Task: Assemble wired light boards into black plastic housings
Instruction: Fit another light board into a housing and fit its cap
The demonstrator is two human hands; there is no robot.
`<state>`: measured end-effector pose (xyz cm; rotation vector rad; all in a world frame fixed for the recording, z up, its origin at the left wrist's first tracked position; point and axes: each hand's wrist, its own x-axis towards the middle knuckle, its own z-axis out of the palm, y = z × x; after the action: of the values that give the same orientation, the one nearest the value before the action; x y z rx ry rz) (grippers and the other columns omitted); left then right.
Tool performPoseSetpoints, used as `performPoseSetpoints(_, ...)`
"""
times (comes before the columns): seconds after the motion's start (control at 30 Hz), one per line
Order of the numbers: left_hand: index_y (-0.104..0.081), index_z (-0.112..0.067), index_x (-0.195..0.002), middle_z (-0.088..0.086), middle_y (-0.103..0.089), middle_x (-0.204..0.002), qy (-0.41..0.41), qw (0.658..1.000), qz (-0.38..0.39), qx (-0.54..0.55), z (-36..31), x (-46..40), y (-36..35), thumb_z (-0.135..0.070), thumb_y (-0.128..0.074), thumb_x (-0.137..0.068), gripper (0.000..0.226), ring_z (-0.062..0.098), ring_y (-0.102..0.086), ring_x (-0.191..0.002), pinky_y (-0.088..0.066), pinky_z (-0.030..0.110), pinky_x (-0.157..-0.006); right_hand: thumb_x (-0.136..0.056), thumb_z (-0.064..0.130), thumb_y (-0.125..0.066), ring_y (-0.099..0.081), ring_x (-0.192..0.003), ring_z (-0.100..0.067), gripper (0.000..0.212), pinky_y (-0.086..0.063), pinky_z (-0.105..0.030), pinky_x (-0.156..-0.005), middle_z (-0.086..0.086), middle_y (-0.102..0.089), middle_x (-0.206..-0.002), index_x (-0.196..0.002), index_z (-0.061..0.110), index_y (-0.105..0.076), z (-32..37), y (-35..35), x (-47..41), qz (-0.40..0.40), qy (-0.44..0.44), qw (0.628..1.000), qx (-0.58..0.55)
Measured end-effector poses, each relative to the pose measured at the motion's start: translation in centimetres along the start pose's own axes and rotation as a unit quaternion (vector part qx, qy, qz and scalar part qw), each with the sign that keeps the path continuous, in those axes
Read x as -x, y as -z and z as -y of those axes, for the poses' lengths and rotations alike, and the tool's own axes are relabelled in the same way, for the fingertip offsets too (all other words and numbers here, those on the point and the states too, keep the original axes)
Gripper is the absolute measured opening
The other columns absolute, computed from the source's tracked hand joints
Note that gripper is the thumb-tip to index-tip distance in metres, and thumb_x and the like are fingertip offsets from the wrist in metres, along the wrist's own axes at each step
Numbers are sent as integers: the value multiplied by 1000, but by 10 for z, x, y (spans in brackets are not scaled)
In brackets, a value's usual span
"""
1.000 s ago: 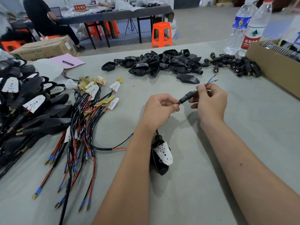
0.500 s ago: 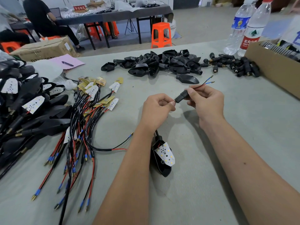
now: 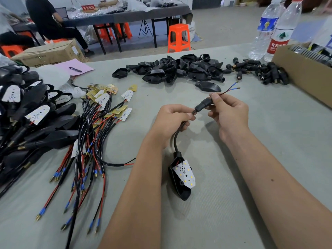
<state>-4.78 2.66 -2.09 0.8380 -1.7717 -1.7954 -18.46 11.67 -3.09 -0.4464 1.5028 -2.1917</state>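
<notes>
I see both hands gripping one wired light assembly above the grey table (image 3: pixel 233 203).

My left hand (image 3: pixel 172 121) curls round the black cable (image 3: pixel 177 141); my right hand (image 3: pixel 228 112) pinches the black sleeve (image 3: pixel 202 106), two blue-tipped wire ends (image 3: pixel 233 87) poking past it. One housing (image 3: pixel 179 182) with its white light board (image 3: pixel 185 174) lies on the table below the left wrist. Two water bottles (image 3: pixel 276 33) stand far right, their labels too small to read; one orange stool (image 3: pixel 178 37) behind.

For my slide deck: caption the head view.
Left hand holds the cable while right hand slides a black sleeve along it; housing hangs below.
</notes>
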Motion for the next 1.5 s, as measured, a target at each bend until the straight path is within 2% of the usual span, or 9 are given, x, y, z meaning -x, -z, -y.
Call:
performPoseSetpoints(0.17, -77, -4, -97, 11, -70, -80, -3, 1000, -13, 5, 2, -1, 1, 3, -69, -90, 13, 14, -59, -62, -52, 24, -63, -95, 13, -72, -72, -73, -15, 8, -50, -22, -54, -2, -76, -81, -91, 15, -79, 1, 1, 0, -30, 18, 999, 10)
performPoseSetpoints(0.33, -73, 3, -101, 17, -74, -86, -4, 1000, -17, -1, 2, 0, 0, 1, -73, -89, 12, 17, -63, -65, -56, 26, -67, -100, 16, -64, -67, -57, -14, 10, -47, -23, -47, 0, -74, -69, -93, 18, -72, 3, 1, 4, -40, 62, 995, 64)
performPoseSetpoints(0.5, -72, -6, -105, 16, -77, -103, 18, 997, 64, -24, 0, 3, 8, -5, -75, -89, 16, 23, -75, -82, -61, 35, -90, -104, 16, -54, -63, -48, -15, 11, -50, -27, -45, 1, -68, -58, -97, 19, -62, 2, 2, 2, -112, 75, 987, 90)
performPoseSetpoints(0.6, -71, -6, -110, 13, -79, -99, 22, 994, 101, -25, -2, 4, 9, -11, -76, -91, 20, 26, -76, -84, -62, 32, -83, -105, 15, -51, -65, -48, -19, 11, -50, -27, -43, -2, -70, -61, -98, 17, -59, 1, 2, 2, -110, 81, 985, 108)
performPoseSetpoints(0.77, -70, 2, -107, 18, -78, -91, 4, 998, 40, -46, 0, 4, -1, -3, -78, -87, 22, 21, -72, -69, -60, 26, -68, -101, 17, -60, -71, -56, -19, 10, -48, -24, -44, -1, -78, -77, -92, 17, -65, 3, 0, 4, -44, 68, 988, 129)
performPoseSetpoints(0.93, -71, 2, -104, 14, -75, -83, 7, 1000, 5, -18, 1, 2, -3, -6, -75, -90, 17, 19, -69, -65, -62, 28, -68, -91, 11, -74, -74, -67, -19, 4, -51, -23, -51, -4, -80, -83, -94, 14, -74, 3, 2, 6, 27, 52, 992, 109)
performPoseSetpoints(1.1, -72, 3, -97, 10, -71, -73, 13, 999, 22, -20, 0, 2, -5, -9, -72, -94, 12, 19, -66, -62, -58, 25, -61, -88, 11, -77, -74, -70, -18, 5, -50, -21, -52, -4, -79, -82, -89, 16, -75, 3, 3, 5, 23, 51, 993, 101)
performPoseSetpoints(1.37, -75, -6, -93, 3, -73, -78, 66, 988, 131, -37, -2, 2, 15, -19, -70, -96, 14, 19, -71, -67, -60, 26, -69, -92, 0, -71, -65, -58, -14, 14, -49, -21, -52, -7, -74, -74, -84, 10, -70, 7, 9, -7, -117, 11, 992, -40)
performPoseSetpoints(1.5, -75, -5, -94, 4, -73, -79, 57, 992, 108, -12, -1, 2, 14, -18, -71, -96, 14, 20, -71, -68, -58, 26, -68, -96, 13, -72, -63, -61, -14, 11, -49, -21, -53, -6, -72, -74, -86, 8, -70, 4, 7, -8, -51, -28, 997, -53)
